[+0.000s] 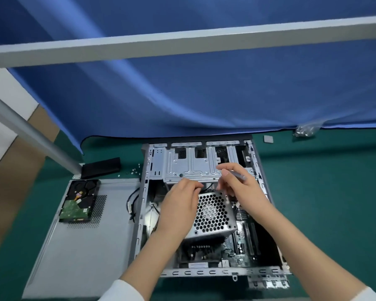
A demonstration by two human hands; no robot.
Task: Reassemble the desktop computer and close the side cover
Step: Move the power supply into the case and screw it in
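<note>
Left of frame, lower half: grey side cover [85, 242] lies flat on the green mat [323, 203], off the case, just beside its left wall. Hard drive [79, 200] sits circuit-board side up on the cover's upper left corner, over the vent holes. Black rectangular block [101, 167] above it on the mat, a few loose screws [133, 171] just right of that. Black cable [131, 203] loops over the case's left edge.

Centre: open computer case [204, 272] lies on its side, inside facing up. Silver drive cage [191, 166] at its top end, power supply [213, 213] with honeycomb grille in the middle, motherboard [243, 246] below and right.

Left hand [178, 207] rests on the power supply's left upper corner, fingers curled down over its top edge; whether they pinch anything there, cannot tell.

Right hand [241, 187] hovers at the power supply's upper right corner, thumb and fingers pinched round a thin grey screwdriver [237, 175], other fingers loosely bent.

Upper right: small grey square piece [268, 139] and clear bag of screws [304, 129] on the mat at the blue cloth [204, 94] edge.
</note>
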